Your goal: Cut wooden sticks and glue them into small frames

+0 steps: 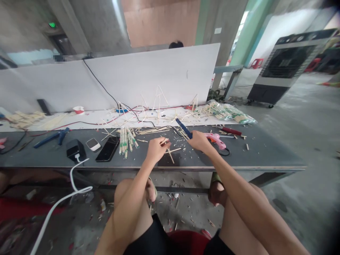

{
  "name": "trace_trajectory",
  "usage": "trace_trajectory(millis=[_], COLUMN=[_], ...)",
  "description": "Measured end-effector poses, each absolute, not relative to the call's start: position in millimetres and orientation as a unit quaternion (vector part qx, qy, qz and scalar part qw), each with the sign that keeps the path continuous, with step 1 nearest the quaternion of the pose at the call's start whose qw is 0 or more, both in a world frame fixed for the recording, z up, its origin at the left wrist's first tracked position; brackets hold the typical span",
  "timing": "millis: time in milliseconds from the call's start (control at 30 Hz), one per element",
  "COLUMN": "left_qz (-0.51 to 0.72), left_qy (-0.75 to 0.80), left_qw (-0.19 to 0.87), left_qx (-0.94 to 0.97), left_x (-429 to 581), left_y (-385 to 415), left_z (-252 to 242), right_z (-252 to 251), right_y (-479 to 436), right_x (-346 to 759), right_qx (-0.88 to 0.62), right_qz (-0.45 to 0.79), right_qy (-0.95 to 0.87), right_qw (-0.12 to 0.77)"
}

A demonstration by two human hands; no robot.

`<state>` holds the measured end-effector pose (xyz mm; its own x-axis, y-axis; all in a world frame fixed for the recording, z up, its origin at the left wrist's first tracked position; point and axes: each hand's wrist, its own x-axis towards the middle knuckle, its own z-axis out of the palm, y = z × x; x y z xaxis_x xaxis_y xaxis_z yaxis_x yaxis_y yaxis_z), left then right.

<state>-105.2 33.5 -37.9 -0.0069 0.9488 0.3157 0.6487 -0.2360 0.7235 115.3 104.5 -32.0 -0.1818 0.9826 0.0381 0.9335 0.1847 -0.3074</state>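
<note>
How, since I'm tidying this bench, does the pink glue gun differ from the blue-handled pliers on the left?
The glue gun is pink and lies just beside the right hand; the pliers are blue-handled and lie far left, away from both hands. A black cord trails from the glue gun; the pliers have none. Both lie flat on the dark table, unheld.
</note>
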Motion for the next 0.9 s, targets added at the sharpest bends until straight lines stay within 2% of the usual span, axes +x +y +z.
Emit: trace_trajectory(millis=[133, 233, 333, 433, 500, 533, 600, 700, 767, 900], left_qz=[0.513, 0.626, 0.657, 0.671, 0.684, 0.686, 0.668, 0.616, 0.582, 0.544], left_qy=[0.578, 0.548, 0.536, 0.532, 0.500, 0.474, 0.419, 0.377, 0.373, 0.365], left_qw=[0.188, 0.236, 0.286, 0.288, 0.306, 0.329, 0.381, 0.439, 0.461, 0.485], left_qx=[0.606, 0.502, 0.446, 0.429, 0.433, 0.443, 0.483, 0.534, 0.557, 0.580], left_x=[-127, -146, -157, -155, -145, -137, -119, -82, -55, -8], left_y=[27, 26, 26, 23, 19, 17, 10, -2, -8, -11], left_z=[-30, -28, -28, -26, -24, -21, -16, -6, -3, -5], right_z=[-23, -24, -26, -20, -11, -5, 3, 6, -1, -15], right_y=[137, 154, 160, 157, 143, 132, 100, 43, 11, -11], right_x=[73, 37, 17, 25, 42, 53, 75, 100, 111, 127], right_qx=[-0.573, -0.537, -0.532, -0.554, -0.573, -0.572, -0.517, -0.397, -0.369, -0.370], right_qz=[0.118, 0.131, 0.138, 0.126, 0.133, 0.163, 0.305, 0.472, 0.511, 0.483], right_qy=[-0.808, -0.831, -0.833, -0.818, -0.795, -0.772, -0.712, -0.606, -0.542, -0.466], right_qw=[0.077, 0.055, 0.059, 0.086, 0.151, 0.223, 0.365, 0.503, 0.556, 0.643])
